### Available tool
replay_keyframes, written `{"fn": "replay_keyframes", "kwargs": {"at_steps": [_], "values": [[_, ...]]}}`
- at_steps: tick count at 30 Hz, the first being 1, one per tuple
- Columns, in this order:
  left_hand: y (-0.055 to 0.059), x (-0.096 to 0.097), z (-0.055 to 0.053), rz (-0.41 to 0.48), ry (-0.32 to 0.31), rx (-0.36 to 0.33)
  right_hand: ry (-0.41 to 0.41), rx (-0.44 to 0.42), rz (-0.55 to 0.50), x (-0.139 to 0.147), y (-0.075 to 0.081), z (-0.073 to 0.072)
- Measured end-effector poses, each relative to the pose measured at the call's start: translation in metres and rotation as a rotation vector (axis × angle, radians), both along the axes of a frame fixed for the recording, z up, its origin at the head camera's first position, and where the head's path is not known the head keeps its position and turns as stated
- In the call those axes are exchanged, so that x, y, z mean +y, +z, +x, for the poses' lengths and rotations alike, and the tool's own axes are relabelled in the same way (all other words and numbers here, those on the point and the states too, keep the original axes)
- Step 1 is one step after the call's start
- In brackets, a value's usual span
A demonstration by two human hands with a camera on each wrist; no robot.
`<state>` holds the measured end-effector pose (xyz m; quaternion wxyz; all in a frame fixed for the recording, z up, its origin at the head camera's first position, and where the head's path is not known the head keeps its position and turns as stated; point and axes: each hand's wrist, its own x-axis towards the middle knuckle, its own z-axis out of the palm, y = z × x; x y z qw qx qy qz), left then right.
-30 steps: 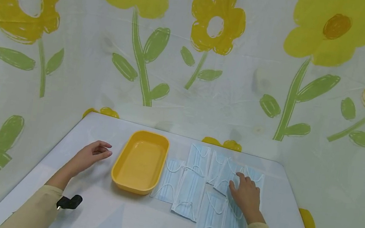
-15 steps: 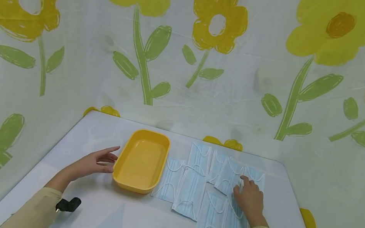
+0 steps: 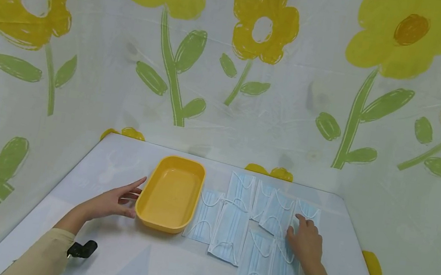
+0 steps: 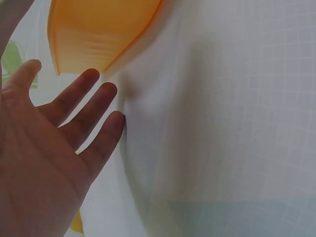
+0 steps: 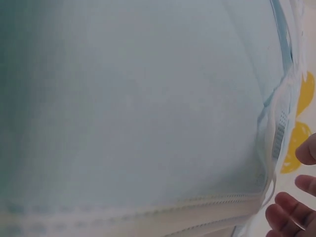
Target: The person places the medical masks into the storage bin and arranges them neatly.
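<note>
A yellow plastic tray [image 3: 170,194] stands left of centre with nothing in it. My left hand [image 3: 111,202] is at its left side, fingers straight and spread; in the left wrist view the fingertips [image 4: 109,89] are close to the tray's wall [image 4: 94,54]. Several light blue face masks [image 3: 230,228] with white ear loops lie flat to the right of the tray, some overlapping. Over the rightmost masks is my right hand [image 3: 307,243], its fingers loosely bent and holding nothing. A mask [image 5: 148,108] fills most of the right wrist view, with the fingertips at the right edge.
Everything lies on a white table [image 3: 160,265] with pale blue triangle shapes. A white curtain [image 3: 272,130] printed with yellow flowers hangs behind and around it. Each sleeve has a small black camera [image 3: 82,248] at the wrist.
My left hand has moved right to the tray's side and its fingers have spread. My right hand has shifted slightly right and towards me over the masks. Tray and masks stay put.
</note>
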<state>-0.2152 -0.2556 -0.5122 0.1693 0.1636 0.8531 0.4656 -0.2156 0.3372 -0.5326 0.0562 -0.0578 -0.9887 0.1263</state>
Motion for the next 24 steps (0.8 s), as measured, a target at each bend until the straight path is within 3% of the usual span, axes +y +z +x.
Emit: {"fn": "replay_keyframes", "kwargs": {"at_steps": [8, 24], "values": [[-0.002, 0.002, -0.001, -0.022, 0.020, 0.026, -0.021, 0.035, 0.002, 0.008, -0.001, 0.004], [-0.004, 0.003, -0.003, -0.097, 0.047, 0.064, -0.058, 0.023, -0.031, 0.024, 0.004, 0.012]]}}
